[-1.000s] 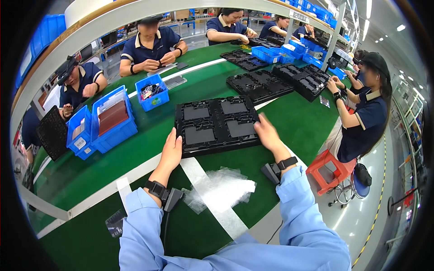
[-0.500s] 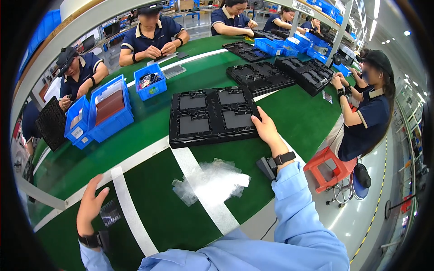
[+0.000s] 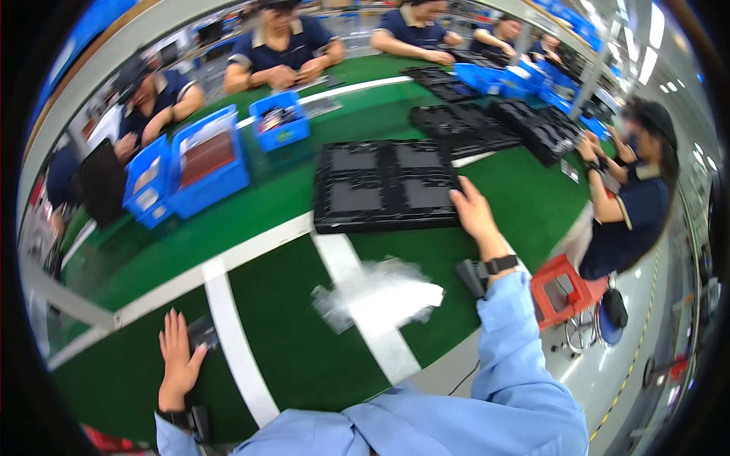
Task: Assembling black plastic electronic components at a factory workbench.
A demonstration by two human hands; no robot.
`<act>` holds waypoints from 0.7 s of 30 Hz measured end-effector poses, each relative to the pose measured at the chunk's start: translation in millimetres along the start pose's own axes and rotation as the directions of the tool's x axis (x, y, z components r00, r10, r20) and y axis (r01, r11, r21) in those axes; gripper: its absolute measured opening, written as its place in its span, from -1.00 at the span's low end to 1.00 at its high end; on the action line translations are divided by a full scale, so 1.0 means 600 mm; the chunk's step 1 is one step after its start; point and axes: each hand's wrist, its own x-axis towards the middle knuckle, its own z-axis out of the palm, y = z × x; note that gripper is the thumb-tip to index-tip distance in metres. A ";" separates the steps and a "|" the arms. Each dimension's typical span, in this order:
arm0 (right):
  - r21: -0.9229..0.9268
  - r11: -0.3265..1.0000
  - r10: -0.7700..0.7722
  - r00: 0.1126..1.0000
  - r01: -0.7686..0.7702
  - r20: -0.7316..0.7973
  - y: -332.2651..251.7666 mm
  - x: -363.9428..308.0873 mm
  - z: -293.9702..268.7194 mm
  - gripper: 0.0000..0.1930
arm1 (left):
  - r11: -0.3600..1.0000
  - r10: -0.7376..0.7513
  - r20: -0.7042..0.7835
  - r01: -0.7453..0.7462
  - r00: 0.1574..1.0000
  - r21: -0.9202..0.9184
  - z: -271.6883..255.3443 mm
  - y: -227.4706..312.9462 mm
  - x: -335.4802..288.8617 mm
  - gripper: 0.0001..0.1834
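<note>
My left hand is open, its fingers stretched out low over the green mat at the left. Its thumb is by a small dark, shiny film piece; whether they touch I cannot tell. With my right hand I hold the right edge of a black plastic tray, thumb on top and the other fingers partly hidden along its side. In the tray's several recesses lie flat dark grey rectangles. Nearer to me, a crumpled heap of clear plastic film lies across a white stripe.
Blue bins stand left of the tray, the largest holding brown sheets. More black trays lie beyond. Co-workers sit across the table and at the right, near a red stool. A grey frame post rises at the left.
My left hand has turned and flattened, its fingers now beside the small film piece. The whole view has shifted, while my right hand keeps its hold on the tray's edge.
</note>
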 end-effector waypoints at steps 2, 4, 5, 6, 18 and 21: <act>0.084 0.989 0.116 0.991 -0.121 0.063 0.006 -0.005 -0.012 -0.48 | 0.995 0.091 -0.028 -0.090 0.995 0.031 0.005 0.009 0.008 -0.19; 0.040 0.999 0.030 0.998 -0.032 0.056 0.022 -0.003 -0.041 -0.53 | 0.987 0.157 -0.016 -0.157 0.987 0.031 0.000 0.015 0.024 -0.16; 0.025 0.999 -0.025 0.999 0.025 0.028 0.010 -0.004 -0.044 -0.56 | 0.986 0.167 -0.004 -0.167 0.986 -0.002 -0.004 0.005 0.020 -0.11; 0.145 0.989 0.003 0.998 -0.012 0.065 0.002 -0.005 -0.041 -0.56 | 0.976 0.161 -0.003 -0.160 0.987 -0.147 -0.007 -0.010 0.016 -0.05; 0.340 0.928 0.115 0.986 -0.150 0.120 -0.006 -0.003 -0.039 -0.52 | 0.910 0.185 -0.064 -0.195 0.981 -0.367 -0.041 -0.031 0.018 -0.45; 0.299 0.898 0.339 0.941 -0.323 -0.004 -0.047 -0.012 -0.064 -0.45 | 0.866 0.125 -0.079 -0.148 0.989 -0.479 -0.060 0.004 0.006 -0.51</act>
